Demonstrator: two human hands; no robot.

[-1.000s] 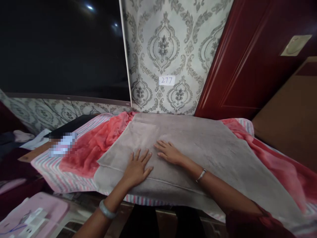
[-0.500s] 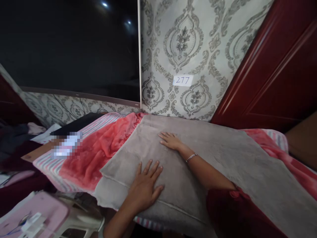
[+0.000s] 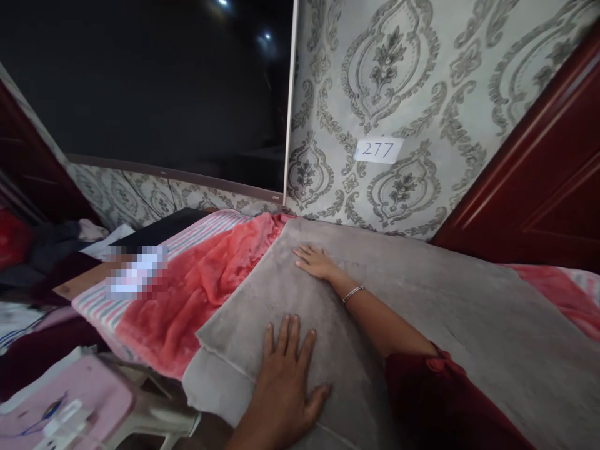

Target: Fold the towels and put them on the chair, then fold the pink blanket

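Resting both palms on the gray blanket point(image 3: 445, 306), which spreads from the centre of your view toward four o'clock.
Your left hand point(image 3: 284, 390), at six o'clock, lies with fingers fanned wide and grips nothing; your right hand point(image 3: 315, 261), just below centre, lies palm down, fingers slightly apart, gripping nothing, a bracelet point(image 3: 352, 294) on its wrist. From your left hand, the rumpled red blanket point(image 3: 192, 281) lies toward ten o'clock on a striped cloth point(image 3: 206, 226), and a pink-topped stool point(image 3: 107, 387) stands at nine. From your right hand, the card marked 277 point(image 3: 379, 150) sits at one o'clock.
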